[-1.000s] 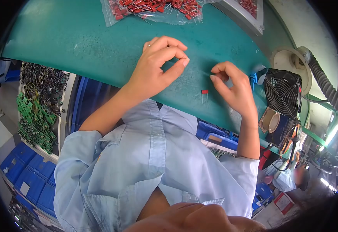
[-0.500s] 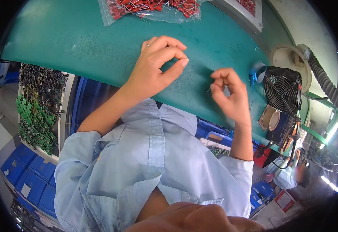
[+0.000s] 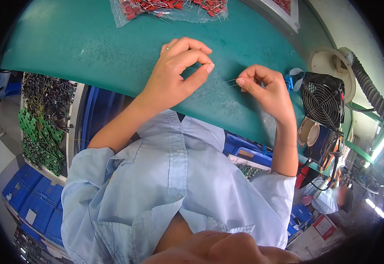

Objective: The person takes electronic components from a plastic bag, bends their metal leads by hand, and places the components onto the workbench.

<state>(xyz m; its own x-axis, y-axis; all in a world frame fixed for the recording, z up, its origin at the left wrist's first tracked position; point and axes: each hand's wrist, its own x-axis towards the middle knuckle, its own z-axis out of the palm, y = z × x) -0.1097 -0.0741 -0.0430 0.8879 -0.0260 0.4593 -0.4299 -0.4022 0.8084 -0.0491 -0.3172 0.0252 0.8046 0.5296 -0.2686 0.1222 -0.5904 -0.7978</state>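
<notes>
Leftward, the left hand [image 3: 176, 72] curls over the scuffed green bench [image 3: 91, 53], thumb and fingertips nearly meeting; whether they grip anything I cannot tell. Near it, inside the bench's near edge, the right hand [image 3: 266, 88] pinches a red two-lead part [image 3: 237, 79], leads pointing left toward the left fingertips. Toward the bench's right end stands a black fan [image 3: 321, 103].
</notes>
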